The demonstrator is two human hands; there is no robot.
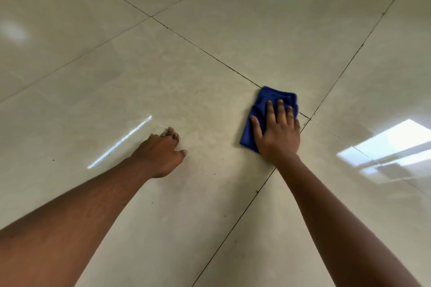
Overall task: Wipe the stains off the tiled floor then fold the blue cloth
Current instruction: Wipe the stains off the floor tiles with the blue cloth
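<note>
A folded blue cloth lies flat on the glossy beige tiled floor, right of centre beside a grout line. My right hand presses down on it with the palm, fingers spread over its near half. My left hand rests on the bare tile to the left, propped on its fingertips and holding nothing. Faint greyish smears and small dark specks mark the tile between and below the two hands.
Dark grout lines cross the floor diagonally and meet just right of the cloth. A bright window reflection lies on the tiles at the right, and a thin light streak at the left.
</note>
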